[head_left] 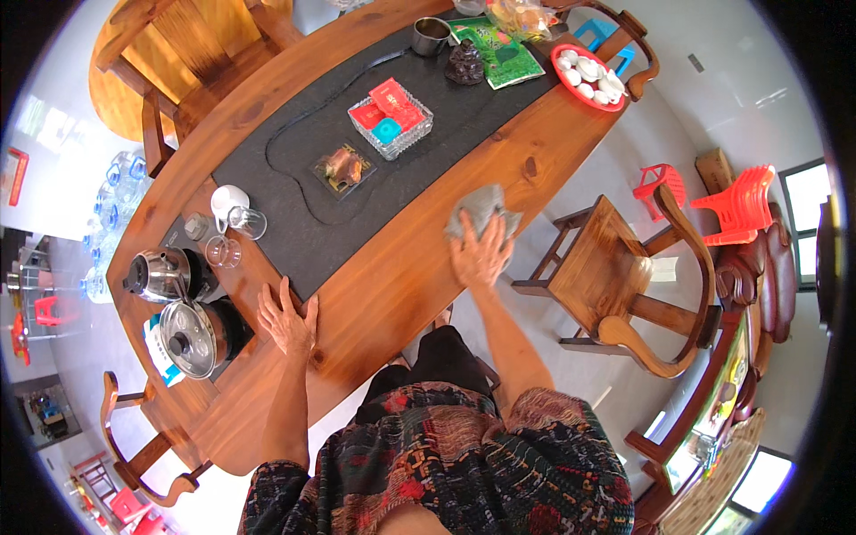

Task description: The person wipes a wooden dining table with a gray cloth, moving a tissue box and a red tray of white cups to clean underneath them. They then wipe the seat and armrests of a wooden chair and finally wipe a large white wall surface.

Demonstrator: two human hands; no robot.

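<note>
The right hand point(480, 257) spreads its fingers flat over a crumpled grey cloth point(484, 201) by the near edge of the brown wooden table point(401, 254); the left hand point(289, 326) lies splayed, empty. Sweeping too far right could knock off the round red dish point(596, 106).

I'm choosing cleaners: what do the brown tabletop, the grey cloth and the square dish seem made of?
Brown tabletop: varnished-looking wood, with grain, knots, sheen.
Grey cloth: matte fabric, softly crumpled; fibre unclear.
Square dish: clear, shiny, faceted; probably glass, possibly plastic.
</note>
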